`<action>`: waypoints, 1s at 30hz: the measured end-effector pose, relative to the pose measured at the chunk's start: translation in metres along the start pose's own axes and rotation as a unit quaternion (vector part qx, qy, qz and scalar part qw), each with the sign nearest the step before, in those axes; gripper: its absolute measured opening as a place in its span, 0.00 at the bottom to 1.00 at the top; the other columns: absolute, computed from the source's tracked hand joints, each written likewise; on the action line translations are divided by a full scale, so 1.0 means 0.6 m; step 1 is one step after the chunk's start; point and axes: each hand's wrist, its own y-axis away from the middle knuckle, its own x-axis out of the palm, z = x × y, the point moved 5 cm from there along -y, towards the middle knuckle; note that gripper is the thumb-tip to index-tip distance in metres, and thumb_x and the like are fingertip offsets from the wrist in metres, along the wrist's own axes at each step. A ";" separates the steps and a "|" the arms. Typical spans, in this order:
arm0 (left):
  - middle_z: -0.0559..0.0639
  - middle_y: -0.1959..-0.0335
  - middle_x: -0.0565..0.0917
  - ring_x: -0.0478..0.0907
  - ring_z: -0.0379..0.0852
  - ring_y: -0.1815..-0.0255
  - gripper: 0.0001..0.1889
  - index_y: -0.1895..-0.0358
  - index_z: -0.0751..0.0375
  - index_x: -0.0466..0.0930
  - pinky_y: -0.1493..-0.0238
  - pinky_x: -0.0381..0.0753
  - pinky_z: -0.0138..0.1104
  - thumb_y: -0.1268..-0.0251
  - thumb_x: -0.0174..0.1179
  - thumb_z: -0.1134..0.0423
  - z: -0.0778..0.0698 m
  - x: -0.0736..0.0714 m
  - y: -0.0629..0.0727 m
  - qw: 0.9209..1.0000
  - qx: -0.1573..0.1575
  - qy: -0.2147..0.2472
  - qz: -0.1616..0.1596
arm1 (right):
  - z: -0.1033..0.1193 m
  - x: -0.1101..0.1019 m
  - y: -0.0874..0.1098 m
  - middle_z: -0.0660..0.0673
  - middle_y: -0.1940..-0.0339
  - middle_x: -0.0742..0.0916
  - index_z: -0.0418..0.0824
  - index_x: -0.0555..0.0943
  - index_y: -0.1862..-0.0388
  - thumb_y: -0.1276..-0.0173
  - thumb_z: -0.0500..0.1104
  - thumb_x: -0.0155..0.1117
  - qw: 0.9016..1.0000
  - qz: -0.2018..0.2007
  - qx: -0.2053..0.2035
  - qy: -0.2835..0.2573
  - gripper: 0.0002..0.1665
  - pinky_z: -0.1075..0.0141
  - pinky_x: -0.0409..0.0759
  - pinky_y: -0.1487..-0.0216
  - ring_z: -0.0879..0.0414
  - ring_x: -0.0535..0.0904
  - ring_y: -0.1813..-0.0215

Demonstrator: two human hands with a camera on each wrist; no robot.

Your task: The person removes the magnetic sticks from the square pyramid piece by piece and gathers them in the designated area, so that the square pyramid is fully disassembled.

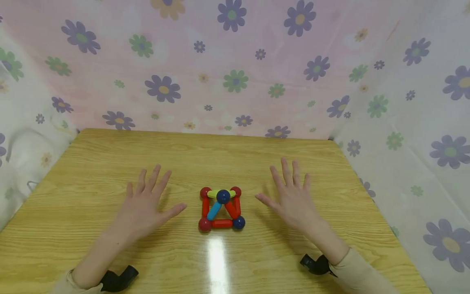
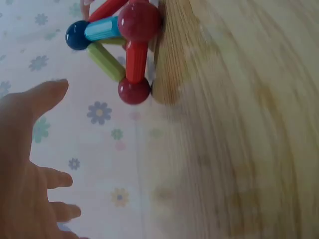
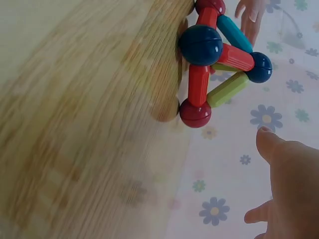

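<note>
A small pyramid of toy rods and balls (image 1: 222,223) stands on the wooden table between the two hands. Its base has red balls at three corners and a dark blue ball (image 1: 239,222) at the front right. Another dark blue ball (image 1: 223,197) forms the peak, joined by red, blue and yellow-green rods. To the left of it, my left hand (image 1: 141,212) is held with fingers spread and holds nothing. On the other side my right hand (image 1: 295,204) is likewise spread, palm down, apart from the pyramid. Both wrist views show the pyramid beyond the thumbs.
The wooden table (image 1: 176,151) has its far edge against a flowered cloth (image 1: 235,106). More of this cloth hangs along both sides. Black wrist mounts (image 1: 119,279) sit at the sleeve cuffs, and a light reflection shows on the table in front of the pyramid.
</note>
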 end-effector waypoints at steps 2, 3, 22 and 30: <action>0.57 0.17 0.42 0.36 0.69 0.19 0.55 0.18 0.49 0.43 0.29 0.42 0.73 0.40 0.50 0.22 -0.011 0.007 -0.002 0.999 0.007 0.031 0.016 | 0.006 0.000 -0.001 0.40 0.16 0.42 0.45 0.52 0.17 0.33 0.78 0.49 1.000 0.002 -0.003 -0.016 0.57 0.26 0.41 0.28 0.38 0.30 0.18; 0.57 0.17 0.44 0.38 0.69 0.19 0.55 0.18 0.50 0.43 0.28 0.43 0.71 0.41 0.51 0.22 -0.016 0.011 -0.003 0.999 0.010 0.042 0.023 | 0.009 0.001 -0.001 0.39 0.16 0.43 0.45 0.53 0.18 0.33 0.77 0.49 1.000 0.003 -0.005 -0.021 0.57 0.26 0.41 0.28 0.38 0.31 0.17; 0.58 0.21 0.59 0.62 0.64 0.24 0.61 0.19 0.56 0.50 0.31 0.67 0.61 0.52 0.66 0.26 -0.064 0.062 -0.009 0.980 0.023 0.168 0.102 | 0.057 0.010 0.001 0.44 0.22 0.66 0.46 0.66 0.24 0.28 0.69 0.54 0.976 0.017 -0.031 -0.215 0.43 0.39 0.66 0.29 0.41 0.62 0.23; 0.58 0.22 0.61 0.61 0.64 0.24 0.61 0.20 0.57 0.52 0.30 0.66 0.61 0.53 0.71 0.31 -0.073 0.073 -0.013 0.974 0.027 0.194 0.115 | 0.083 0.007 -0.002 0.46 0.35 0.78 0.45 0.75 0.33 0.29 0.52 0.66 0.944 0.008 -0.057 -0.324 0.29 0.48 0.79 0.41 0.49 0.78 0.42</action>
